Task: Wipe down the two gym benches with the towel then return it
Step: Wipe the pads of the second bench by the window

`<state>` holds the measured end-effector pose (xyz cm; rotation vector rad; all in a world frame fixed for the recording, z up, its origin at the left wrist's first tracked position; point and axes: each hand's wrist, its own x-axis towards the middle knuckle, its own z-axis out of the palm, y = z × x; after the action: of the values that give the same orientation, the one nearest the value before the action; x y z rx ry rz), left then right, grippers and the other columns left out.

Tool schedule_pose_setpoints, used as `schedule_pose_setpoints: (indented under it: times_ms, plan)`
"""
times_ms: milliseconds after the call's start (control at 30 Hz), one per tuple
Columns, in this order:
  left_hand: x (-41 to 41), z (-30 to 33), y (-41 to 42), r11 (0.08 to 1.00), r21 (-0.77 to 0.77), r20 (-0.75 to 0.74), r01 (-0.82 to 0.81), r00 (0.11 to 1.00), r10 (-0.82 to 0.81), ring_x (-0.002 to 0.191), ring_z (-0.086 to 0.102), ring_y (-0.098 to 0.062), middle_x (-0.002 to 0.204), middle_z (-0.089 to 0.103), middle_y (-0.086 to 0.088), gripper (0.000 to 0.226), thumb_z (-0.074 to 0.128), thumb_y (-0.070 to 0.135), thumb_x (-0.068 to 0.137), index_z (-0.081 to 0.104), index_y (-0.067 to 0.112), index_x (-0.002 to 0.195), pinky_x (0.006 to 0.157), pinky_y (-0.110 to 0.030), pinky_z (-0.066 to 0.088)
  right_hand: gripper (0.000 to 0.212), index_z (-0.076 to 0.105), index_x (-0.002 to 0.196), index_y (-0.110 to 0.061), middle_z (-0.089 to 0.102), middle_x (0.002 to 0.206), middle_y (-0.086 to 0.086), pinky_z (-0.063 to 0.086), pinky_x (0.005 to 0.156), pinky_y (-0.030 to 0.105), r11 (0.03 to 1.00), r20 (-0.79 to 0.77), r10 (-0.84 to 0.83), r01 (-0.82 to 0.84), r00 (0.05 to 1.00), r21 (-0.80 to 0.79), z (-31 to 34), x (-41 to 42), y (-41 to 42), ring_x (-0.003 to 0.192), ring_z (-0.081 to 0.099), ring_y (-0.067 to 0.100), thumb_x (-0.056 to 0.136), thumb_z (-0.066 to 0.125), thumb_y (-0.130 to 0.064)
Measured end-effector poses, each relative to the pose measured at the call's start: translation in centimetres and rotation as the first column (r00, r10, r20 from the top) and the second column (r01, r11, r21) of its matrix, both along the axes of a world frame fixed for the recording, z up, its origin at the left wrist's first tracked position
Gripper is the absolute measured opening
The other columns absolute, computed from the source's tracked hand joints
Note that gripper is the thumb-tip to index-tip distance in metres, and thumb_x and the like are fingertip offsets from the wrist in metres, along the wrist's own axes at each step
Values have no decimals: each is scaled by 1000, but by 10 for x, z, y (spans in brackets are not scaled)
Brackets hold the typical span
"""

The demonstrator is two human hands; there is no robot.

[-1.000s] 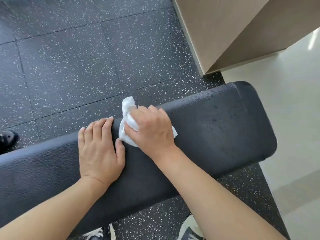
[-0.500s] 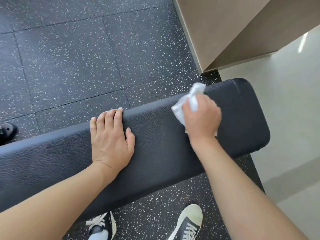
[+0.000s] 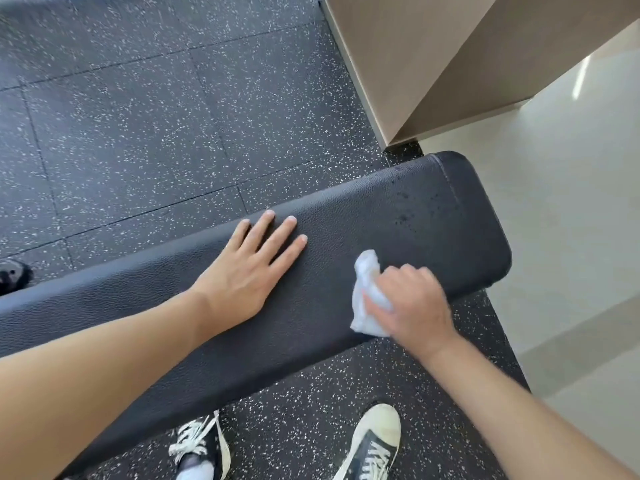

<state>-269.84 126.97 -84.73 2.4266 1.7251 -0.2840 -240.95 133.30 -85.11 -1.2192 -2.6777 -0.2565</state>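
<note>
A black padded gym bench [image 3: 433, 216] runs from the left edge to the right of centre, its rounded end at the right. My right hand [image 3: 412, 306] grips a crumpled white towel [image 3: 367, 296] and presses it on the bench's near edge, close to that end. My left hand [image 3: 249, 271] lies flat on the pad with fingers spread and straight, left of the towel. Small dark wet spots show on the pad near its far right end. Only one bench is in view.
Black speckled rubber floor tiles [image 3: 138, 133] surround the bench. A beige wall corner [image 3: 415, 64] stands just beyond the bench's right end, with pale floor [image 3: 571, 202] to the right. My two sneakers [image 3: 374, 441] stand below the bench. A dark object [image 3: 14, 275] sits at the left edge.
My right hand has pulled the towel from the far edge of the pad back to the near edge. My left hand has slid right along the pad and spread its fingers.
</note>
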Motion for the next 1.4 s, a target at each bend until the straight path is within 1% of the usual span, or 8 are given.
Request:
schedule_pose_setpoints:
  times_ms: [133, 233, 433, 667, 867, 1033, 1200, 1400]
  plan:
    - [-6, -4, 2, 999, 7, 12, 44, 999, -45, 153, 27, -50, 170, 28, -17, 81, 23, 13, 83, 34, 17, 163, 120, -64, 30, 12, 62, 82, -8, 54, 62, 10, 42, 51, 42, 956, -93, -285, 276, 954, -100, 5, -24, 69, 57, 56, 37, 84, 62, -20]
    - [-6, -4, 3, 1000, -2, 94, -9, 996, 9, 152, 31, -46, 166, 35, -14, 83, 28, 12, 78, 42, 18, 159, 121, -60, 28, 19, 66, 89, -11, 63, 71, 8, 38, 58, 41, 890, -181, -430, 382, 884, -251, 3, -75, 64, 67, 60, 37, 82, 68, -29]
    - [19, 8, 27, 978, -31, 256, -208, 944, 209, 122, 51, -47, 134, 57, -17, 49, 44, 8, 77, 62, 6, 122, 101, -62, 46, 19, 69, 91, -17, 46, 65, -3, 22, 59, 36, 973, -247, -120, 64, 962, -224, -7, -76, -16, 61, 45, 25, 80, 64, -33]
    - [69, 10, 81, 946, -69, 217, -316, 921, 323, 139, 40, -39, 158, 36, -12, 61, 40, 34, 102, 32, 12, 159, 113, -55, 36, 16, 67, 90, -13, 41, 60, -1, 31, 50, 37, 981, -109, -152, 136, 982, -139, -2, 75, 24, 54, 40, 24, 78, 74, -21]
    - [84, -12, 77, 912, 40, 227, -409, 892, 390, 137, 44, -39, 157, 42, -14, 67, 37, 39, 97, 33, 14, 158, 114, -58, 32, 18, 67, 87, -11, 56, 65, 4, 32, 58, 38, 909, -214, -403, 363, 890, -205, -2, 19, 54, 60, 53, 31, 82, 76, -26]
    - [83, -16, 77, 892, 33, 297, -452, 856, 423, 140, 42, -38, 159, 42, -11, 66, 38, 37, 97, 33, 19, 160, 118, -54, 29, 19, 62, 82, -18, 53, 69, -1, 24, 61, 38, 954, -307, -252, 181, 918, -240, -13, -45, 1, 64, 48, 25, 87, 67, -36]
    - [84, -15, 79, 889, 62, 301, -454, 858, 417, 136, 44, -39, 155, 43, -10, 66, 39, 36, 94, 34, 20, 158, 117, -55, 31, 22, 47, 89, -19, 42, 67, -1, 25, 57, 38, 990, -327, -12, -35, 945, -135, -20, 34, 2, 61, 37, 23, 88, 68, -27]
    - [85, -18, 80, 877, 70, 317, -474, 845, 431, 134, 45, -38, 153, 44, -9, 66, 40, 37, 93, 35, 21, 157, 116, -54, 32, 25, 50, 83, -19, 35, 66, -5, 28, 58, 37, 918, -276, -391, 350, 878, -187, -14, 129, 62, 59, 35, 21, 90, 70, -32]
